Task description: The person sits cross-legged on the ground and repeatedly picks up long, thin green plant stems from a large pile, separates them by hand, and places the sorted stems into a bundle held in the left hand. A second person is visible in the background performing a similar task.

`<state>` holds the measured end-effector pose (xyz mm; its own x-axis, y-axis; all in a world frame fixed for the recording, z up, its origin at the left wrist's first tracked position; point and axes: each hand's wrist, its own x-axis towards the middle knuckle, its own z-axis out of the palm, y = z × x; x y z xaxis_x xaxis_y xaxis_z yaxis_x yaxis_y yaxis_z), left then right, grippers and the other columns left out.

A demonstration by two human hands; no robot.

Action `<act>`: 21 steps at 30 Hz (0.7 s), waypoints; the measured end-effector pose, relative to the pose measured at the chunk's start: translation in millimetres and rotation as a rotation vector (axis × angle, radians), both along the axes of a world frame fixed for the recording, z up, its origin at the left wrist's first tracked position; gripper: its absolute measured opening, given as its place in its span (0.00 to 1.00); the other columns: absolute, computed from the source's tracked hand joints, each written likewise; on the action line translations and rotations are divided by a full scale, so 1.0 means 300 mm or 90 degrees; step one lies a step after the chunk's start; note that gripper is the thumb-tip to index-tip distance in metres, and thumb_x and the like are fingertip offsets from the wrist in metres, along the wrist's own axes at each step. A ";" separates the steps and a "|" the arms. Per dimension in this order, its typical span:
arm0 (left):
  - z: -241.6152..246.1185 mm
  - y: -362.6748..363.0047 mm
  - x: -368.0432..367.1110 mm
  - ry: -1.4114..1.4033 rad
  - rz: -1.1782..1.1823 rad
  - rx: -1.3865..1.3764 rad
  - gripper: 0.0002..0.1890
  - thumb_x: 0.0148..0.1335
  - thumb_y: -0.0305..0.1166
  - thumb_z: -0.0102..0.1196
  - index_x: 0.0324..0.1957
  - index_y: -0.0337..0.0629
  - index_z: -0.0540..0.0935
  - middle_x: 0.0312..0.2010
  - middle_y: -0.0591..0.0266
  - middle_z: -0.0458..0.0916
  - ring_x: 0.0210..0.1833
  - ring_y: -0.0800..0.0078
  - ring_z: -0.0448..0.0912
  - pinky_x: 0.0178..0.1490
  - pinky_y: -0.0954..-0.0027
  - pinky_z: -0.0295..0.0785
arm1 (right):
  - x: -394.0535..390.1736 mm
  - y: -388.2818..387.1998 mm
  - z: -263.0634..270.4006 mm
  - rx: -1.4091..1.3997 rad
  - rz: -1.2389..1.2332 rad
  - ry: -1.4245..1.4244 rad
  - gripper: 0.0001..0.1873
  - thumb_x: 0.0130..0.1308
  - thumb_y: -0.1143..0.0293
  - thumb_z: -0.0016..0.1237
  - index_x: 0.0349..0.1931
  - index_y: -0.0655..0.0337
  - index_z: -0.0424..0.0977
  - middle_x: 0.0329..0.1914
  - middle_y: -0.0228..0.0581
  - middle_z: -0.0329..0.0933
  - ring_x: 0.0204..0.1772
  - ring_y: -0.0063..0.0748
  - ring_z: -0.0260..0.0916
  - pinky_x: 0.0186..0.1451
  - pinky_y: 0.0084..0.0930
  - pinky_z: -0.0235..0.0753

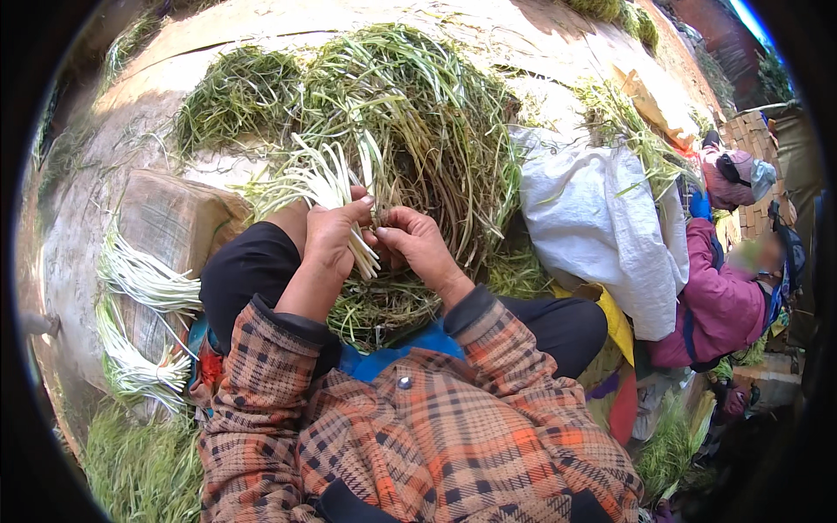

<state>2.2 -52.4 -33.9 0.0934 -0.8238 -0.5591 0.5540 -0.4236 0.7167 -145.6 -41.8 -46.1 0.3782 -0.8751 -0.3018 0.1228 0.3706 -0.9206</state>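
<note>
My left hand [330, 238] is closed round a bunch of long white-stemmed green vegetable stalks [330, 176], whose pale ends stick out below the fist. Close beside it, my right hand [418, 245] pinches brownish, dry-looking leaf or root matter at the stalks between thumb and fingers. Beyond both hands rises a large heap of untrimmed green stalks [431, 124], some of it brown and wilted. To the left, one bundle of white stalks [150, 278] lies against a box-like block wrapped in clear plastic [176, 209], and another bundle [140, 366] lies nearer me.
A white woven sack [588, 222] stands at the right, beside a yellow sheet [614, 320]. A person in a pink jacket [726, 294] sits beyond it, with another person [732, 173] farther back. More greens [140, 457] lie at the lower left.
</note>
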 end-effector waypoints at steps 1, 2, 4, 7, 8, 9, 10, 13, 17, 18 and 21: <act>-0.005 -0.001 -0.001 -0.024 0.010 0.005 0.10 0.53 0.19 0.56 0.39 0.35 0.74 0.28 0.58 0.78 0.24 0.70 0.77 0.15 0.75 0.68 | 0.002 0.001 -0.001 -0.033 0.040 0.033 0.03 0.62 0.74 0.46 0.31 0.62 0.71 0.24 0.23 0.70 0.25 0.11 0.64 0.26 0.12 0.65; -0.008 0.000 0.000 -0.044 0.015 0.009 0.10 0.53 0.18 0.55 0.39 0.35 0.75 0.28 0.58 0.78 0.24 0.71 0.76 0.14 0.74 0.67 | -0.007 -0.002 -0.001 -0.007 0.078 0.019 0.03 0.61 0.74 0.46 0.30 0.63 0.71 0.25 0.24 0.71 0.27 0.12 0.65 0.28 0.13 0.66; -0.009 0.005 0.004 -0.088 0.038 0.018 0.10 0.54 0.19 0.55 0.39 0.35 0.72 0.28 0.56 0.78 0.24 0.71 0.75 0.16 0.76 0.68 | -0.021 -0.028 -0.016 0.001 0.130 0.040 0.04 0.61 0.73 0.47 0.30 0.64 0.72 0.25 0.24 0.71 0.27 0.12 0.65 0.28 0.14 0.66; 0.012 0.023 0.006 -0.085 0.116 -0.033 0.10 0.54 0.19 0.55 0.38 0.36 0.72 0.29 0.55 0.79 0.26 0.71 0.77 0.17 0.75 0.68 | -0.052 -0.115 -0.054 0.022 0.159 0.101 0.07 0.60 0.70 0.49 0.34 0.63 0.76 0.30 0.29 0.73 0.31 0.15 0.68 0.30 0.14 0.67; 0.027 0.035 0.010 -0.059 0.118 -0.061 0.09 0.55 0.19 0.54 0.38 0.38 0.71 0.29 0.54 0.79 0.28 0.72 0.77 0.20 0.75 0.69 | -0.056 -0.161 -0.071 -0.066 0.167 0.182 0.09 0.60 0.69 0.49 0.38 0.63 0.76 0.34 0.32 0.74 0.33 0.18 0.69 0.31 0.15 0.68; 0.044 0.049 0.011 -0.036 0.103 -0.069 0.09 0.54 0.19 0.54 0.37 0.37 0.72 0.29 0.54 0.79 0.27 0.72 0.77 0.20 0.75 0.69 | -0.061 -0.210 -0.088 -0.158 0.181 0.250 0.12 0.60 0.68 0.49 0.41 0.63 0.76 0.38 0.35 0.74 0.35 0.21 0.70 0.31 0.16 0.69; 0.063 0.063 0.010 -0.012 0.089 -0.083 0.08 0.54 0.19 0.55 0.36 0.36 0.72 0.29 0.55 0.79 0.27 0.72 0.77 0.20 0.76 0.70 | -0.067 -0.267 -0.104 -0.247 0.148 0.319 0.15 0.60 0.68 0.48 0.46 0.63 0.74 0.41 0.37 0.73 0.38 0.24 0.72 0.31 0.18 0.71; 0.127 0.114 0.025 0.064 0.049 -0.141 0.08 0.54 0.20 0.55 0.37 0.35 0.73 0.28 0.54 0.80 0.28 0.72 0.79 0.23 0.76 0.72 | -0.136 -0.459 -0.123 -0.087 -0.006 0.335 0.20 0.62 0.69 0.44 0.55 0.62 0.67 0.50 0.40 0.72 0.45 0.30 0.75 0.27 0.22 0.75; 0.183 0.142 0.074 0.104 -0.024 -0.208 0.10 0.55 0.22 0.56 0.39 0.35 0.74 0.28 0.54 0.81 0.27 0.73 0.79 0.26 0.76 0.74 | -0.187 -0.558 -0.160 -0.012 -0.144 0.301 0.20 0.65 0.69 0.42 0.57 0.61 0.65 0.53 0.41 0.72 0.40 0.29 0.77 0.18 0.17 0.72; 0.184 0.138 0.072 0.105 -0.014 -0.204 0.10 0.55 0.23 0.56 0.39 0.35 0.74 0.28 0.54 0.81 0.27 0.73 0.79 0.26 0.76 0.74 | -0.183 -0.545 -0.160 -0.039 -0.132 0.309 0.18 0.64 0.70 0.42 0.55 0.62 0.68 0.51 0.40 0.73 0.34 0.27 0.77 0.22 0.19 0.73; 0.173 0.125 0.061 0.073 0.004 -0.170 0.10 0.55 0.23 0.56 0.40 0.35 0.74 0.29 0.54 0.81 0.27 0.73 0.79 0.26 0.77 0.73 | -0.124 -0.451 -0.117 -0.182 -0.070 0.421 0.17 0.65 0.69 0.43 0.52 0.64 0.70 0.42 0.37 0.76 0.28 0.22 0.73 0.25 0.16 0.73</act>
